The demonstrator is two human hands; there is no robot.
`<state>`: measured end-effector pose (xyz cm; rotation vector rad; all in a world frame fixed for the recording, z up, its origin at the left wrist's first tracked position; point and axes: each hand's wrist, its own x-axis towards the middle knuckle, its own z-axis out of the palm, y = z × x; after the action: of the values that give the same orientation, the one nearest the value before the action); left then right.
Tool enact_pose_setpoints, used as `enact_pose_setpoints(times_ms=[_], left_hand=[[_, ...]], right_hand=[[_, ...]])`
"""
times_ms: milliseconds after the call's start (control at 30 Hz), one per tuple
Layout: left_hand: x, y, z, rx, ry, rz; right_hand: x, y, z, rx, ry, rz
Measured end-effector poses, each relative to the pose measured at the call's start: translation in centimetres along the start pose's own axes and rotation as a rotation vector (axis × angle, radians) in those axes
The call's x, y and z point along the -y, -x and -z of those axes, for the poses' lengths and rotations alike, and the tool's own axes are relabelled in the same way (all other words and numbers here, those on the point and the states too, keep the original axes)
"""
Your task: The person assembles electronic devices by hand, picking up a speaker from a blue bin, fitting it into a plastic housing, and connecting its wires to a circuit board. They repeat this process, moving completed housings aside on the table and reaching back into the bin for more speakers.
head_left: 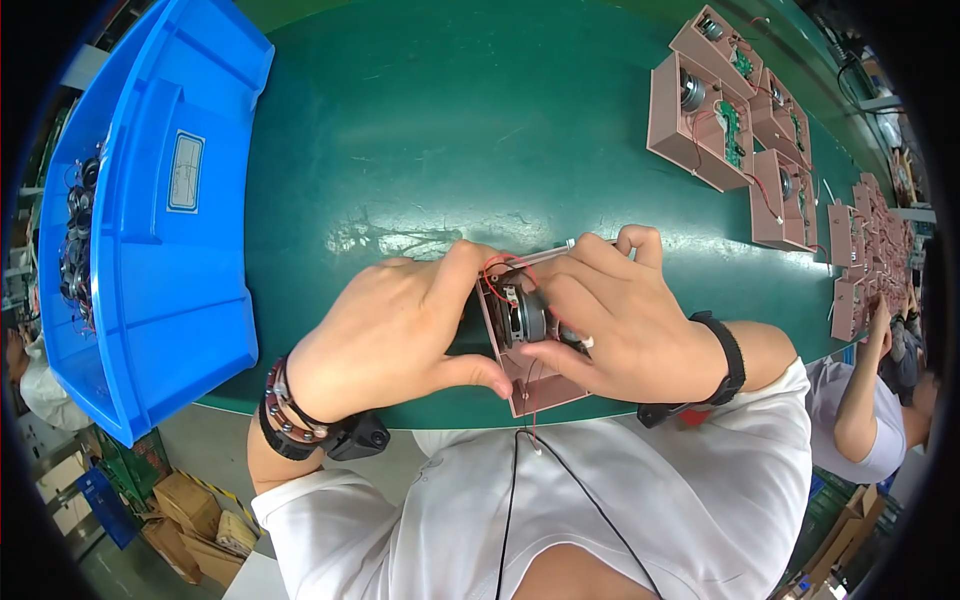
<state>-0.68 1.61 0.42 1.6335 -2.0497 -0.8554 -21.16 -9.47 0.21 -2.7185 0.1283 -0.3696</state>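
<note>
Two hands [385, 325] [630, 325] around one box [550, 392] (one speaker [524, 314])

The green surface [450, 130] shines with reflected light. At lower left, brown boxes [187, 505] sit near a yellow-black stripe [214, 489] and grey floor [222, 438].

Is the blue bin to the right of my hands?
No, the blue bin stands left of both your left hand and your right hand.
</note>
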Motion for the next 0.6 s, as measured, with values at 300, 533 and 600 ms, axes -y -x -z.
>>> enact_pose_setpoints(times_ms=[300, 533, 600], left_hand=[[0.2, -0.21, -0.92, -0.004, 0.248, 0.062], [0.02, -0.31, -0.43, 0.079, 0.275, 0.124], [-0.08, -0.61, -0.08, 0.126, 0.268, 0.154]], right_hand=[[0.16, 0.13, -0.83, -0.079, -0.025, -0.005], [0.32, 0.1, -0.86, -0.058, -0.009, -0.023], [0.15, -0.04, -0.91, -0.075, -0.007, -0.008]])
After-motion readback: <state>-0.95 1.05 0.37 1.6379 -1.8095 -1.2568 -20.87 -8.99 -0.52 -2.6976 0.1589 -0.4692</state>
